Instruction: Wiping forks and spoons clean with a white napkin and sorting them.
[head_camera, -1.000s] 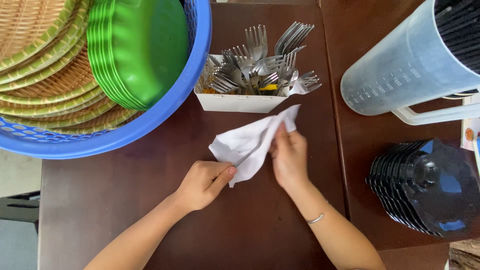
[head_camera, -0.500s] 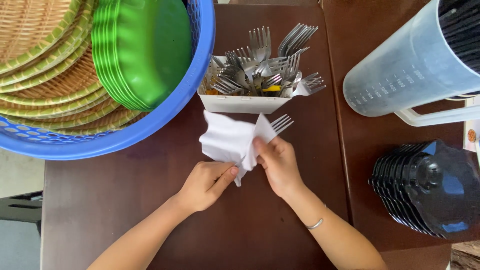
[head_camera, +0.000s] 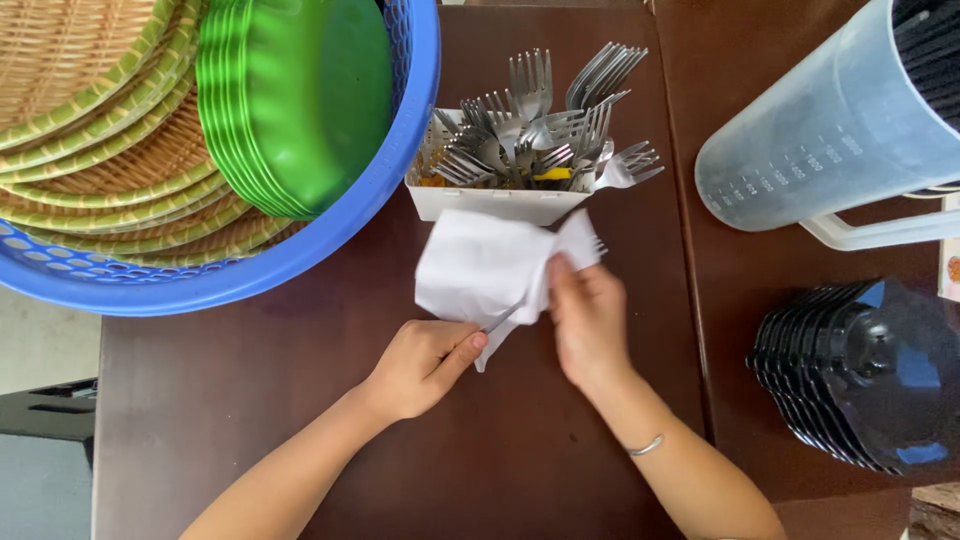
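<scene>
Fork lies wrapped in white napkin above desk; left hand fingers pinch handle, right hand fingers press napkin; wiping step, tines apparently need rubbing next

Bright, even daylight — soft shadows only; faint sheen on the dark table; focus sharp throughout.

A clear plastic jug lies tilted at the table's far right corner, with a printed measuring scale running along its side in small dark marks. At the right edge, just below the jug's handle, a sliver of a pale printed card shows an orange spot. No screens or signs show.
</scene>
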